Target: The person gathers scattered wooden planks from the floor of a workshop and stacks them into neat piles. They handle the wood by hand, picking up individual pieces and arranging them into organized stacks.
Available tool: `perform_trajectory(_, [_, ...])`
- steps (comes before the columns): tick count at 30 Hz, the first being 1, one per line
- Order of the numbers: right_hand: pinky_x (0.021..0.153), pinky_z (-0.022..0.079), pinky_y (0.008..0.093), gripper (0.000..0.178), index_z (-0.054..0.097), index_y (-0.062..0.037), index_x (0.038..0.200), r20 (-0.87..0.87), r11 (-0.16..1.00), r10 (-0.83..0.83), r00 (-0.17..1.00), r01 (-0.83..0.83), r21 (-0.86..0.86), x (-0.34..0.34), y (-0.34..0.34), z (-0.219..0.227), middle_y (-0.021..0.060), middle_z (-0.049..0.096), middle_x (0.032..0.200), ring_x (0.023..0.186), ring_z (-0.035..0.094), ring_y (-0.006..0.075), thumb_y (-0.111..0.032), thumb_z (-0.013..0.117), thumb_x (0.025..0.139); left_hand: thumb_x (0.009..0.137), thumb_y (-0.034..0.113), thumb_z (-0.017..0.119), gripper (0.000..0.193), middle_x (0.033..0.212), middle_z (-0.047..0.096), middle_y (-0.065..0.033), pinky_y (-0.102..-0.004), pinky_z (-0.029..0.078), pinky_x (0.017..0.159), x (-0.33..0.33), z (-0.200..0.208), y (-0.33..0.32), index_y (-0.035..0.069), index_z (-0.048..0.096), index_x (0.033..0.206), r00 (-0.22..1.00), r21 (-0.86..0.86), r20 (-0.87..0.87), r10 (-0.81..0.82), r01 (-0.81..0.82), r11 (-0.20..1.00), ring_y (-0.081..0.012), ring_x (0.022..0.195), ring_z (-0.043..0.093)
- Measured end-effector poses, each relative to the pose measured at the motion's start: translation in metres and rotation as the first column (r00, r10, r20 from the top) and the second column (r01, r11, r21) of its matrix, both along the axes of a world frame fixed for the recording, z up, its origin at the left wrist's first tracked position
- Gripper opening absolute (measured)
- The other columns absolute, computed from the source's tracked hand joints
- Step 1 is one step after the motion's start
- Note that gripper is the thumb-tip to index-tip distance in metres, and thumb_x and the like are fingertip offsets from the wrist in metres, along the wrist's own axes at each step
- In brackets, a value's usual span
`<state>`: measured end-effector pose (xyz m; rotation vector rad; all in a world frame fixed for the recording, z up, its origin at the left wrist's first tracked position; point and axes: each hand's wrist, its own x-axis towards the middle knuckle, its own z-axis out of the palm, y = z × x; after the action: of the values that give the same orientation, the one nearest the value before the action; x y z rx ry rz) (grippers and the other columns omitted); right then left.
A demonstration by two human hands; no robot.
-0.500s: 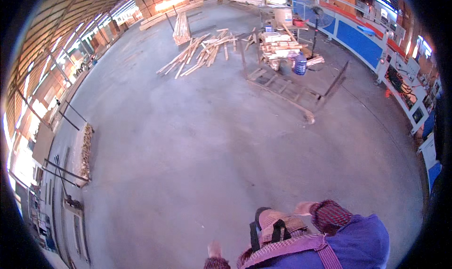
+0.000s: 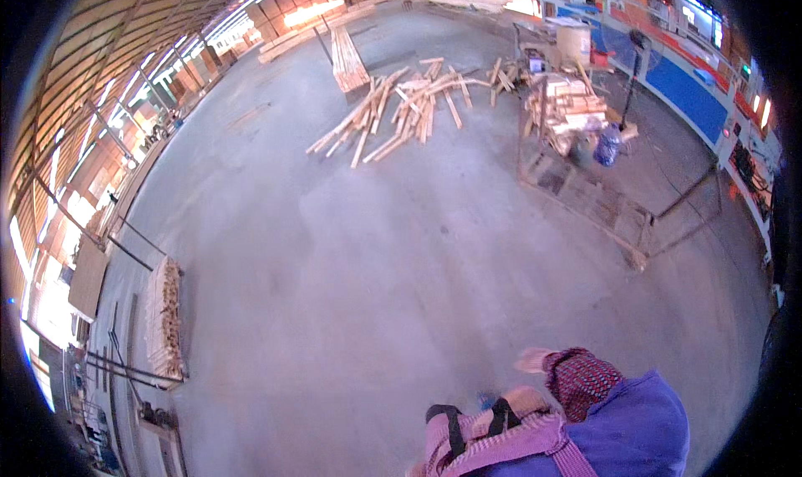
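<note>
With nothing visible in my right hand (image 2: 535, 360), its fingers too blurred to tell open or curled, I could trip on the loose wooden strips (image 2: 408, 114) far ahead or the nearer low frame (image 2: 595, 208) at right, if inattentive.

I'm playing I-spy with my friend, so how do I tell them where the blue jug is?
Find the long blue-and-white machine at upper right, then the pale wood pile nearest it. By the pile's lower right is the blue jug, rounded and blue, unlike the straight pale pieces beside it.
</note>
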<state>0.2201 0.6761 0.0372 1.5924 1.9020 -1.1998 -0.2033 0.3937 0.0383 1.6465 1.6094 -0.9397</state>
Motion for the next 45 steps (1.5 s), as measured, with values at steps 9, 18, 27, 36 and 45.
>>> perform_trajectory(9, [0.084, 0.050, 0.0476, 0.040, 0.062, -0.0037, 0.109, -0.468, 0.941, 0.127, 0.875, 0.043, 0.335, -0.312, 0.344, 0.087, 0.0224, 0.065, 0.108, 0.093, 0.064, 0.0407, -0.035, 0.044, 0.093, 0.086, 0.021, 0.059, 0.024, 0.100, 0.066, -0.0094, -0.0362, 0.053, 0.075, -0.193, 0.005, 0.240, 0.007, 0.066, 0.104, 0.885, 0.241, 0.145, 0.443, -0.466, 0.851, -0.0233, 0.088, 0.064])
perform_trajectory(18, [0.076, 0.051, 0.0479, 0.032, 0.066, -0.0132, 0.112, -0.048, 0.921, 0.380, 0.924, -0.373, 0.113, -0.336, 0.382, -0.111, 0.0147, 0.069, 0.103, 0.090, 0.066, 0.0368, -0.030, 0.044, 0.096, 0.096, 0.024, 0.048, 0.045, 0.136, 0.049, -0.0129, -0.0426, 0.033, 0.107, -0.536, -0.015, 0.653, 0.003, 0.046, 0.135, 0.780, 0.483, 0.573, 0.253, -0.570, 0.665, -0.0271, 0.127, 0.045])
perform_trajectory(27, [0.096, 0.044, 0.0446, 0.042, 0.056, -0.0121, 0.129, 0.073, 0.981, 0.194, 0.978, -0.193, -0.022, -0.476, 0.650, -0.178, 0.0134, 0.061, 0.122, 0.112, 0.057, 0.0309, -0.035, 0.044, 0.096, 0.097, 0.027, 0.054, 0.038, 0.120, 0.062, -0.0130, -0.0392, 0.050, 0.088, -0.599, 0.017, 0.825, 0.004, 0.055, 0.127, -0.534, -0.484, 0.558, 0.635, -0.831, -0.274, -0.0260, 0.104, 0.060])
perform_trajectory(36, [0.095, 0.047, 0.0414, 0.035, 0.062, -0.0106, 0.117, -0.361, 0.972, -0.004, 0.933, 0.088, 0.216, -0.786, 1.086, 0.051, 0.0165, 0.063, 0.117, 0.109, 0.061, 0.0290, -0.031, 0.047, 0.094, 0.096, 0.037, 0.047, 0.051, 0.140, 0.043, -0.0101, -0.0396, 0.031, 0.104, -0.737, 0.002, 1.060, 0.009, 0.043, 0.139, -0.338, -0.415, 0.403, 0.850, -0.896, -0.159, -0.0241, 0.126, 0.038])
perform_trajectory(45, [0.090, 0.048, 0.0489, 0.051, 0.069, -0.0053, 0.107, 0.042, 0.971, -0.169, 0.985, 0.174, -0.164, -0.871, 1.161, -0.008, 0.0213, 0.067, 0.111, 0.106, 0.063, 0.0367, -0.048, 0.045, 0.091, 0.096, 0.047, 0.040, 0.065, 0.160, 0.023, -0.0073, -0.0400, 0.012, 0.120, -1.024, 0.074, 1.438, 0.014, 0.031, 0.151, -0.564, -0.460, 0.641, 0.521, -0.825, -0.328, -0.0221, 0.149, 0.015])
